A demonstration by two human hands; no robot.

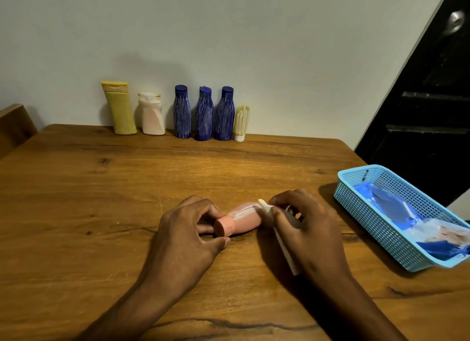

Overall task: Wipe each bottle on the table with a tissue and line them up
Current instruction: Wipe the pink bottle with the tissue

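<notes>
Pink bottle (241, 220) lying sideways, white streaks, round cap, gripped by hands

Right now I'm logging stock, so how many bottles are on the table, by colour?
Dark blue: 3
Yellow-green: 1
White-pink: 1
Pale cream tube: 1
Pink, lying between the hands: 1
Total: 7

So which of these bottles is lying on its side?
The pink bottle, held between both hands at the table's front; the six others stand upright along the wall.
</notes>
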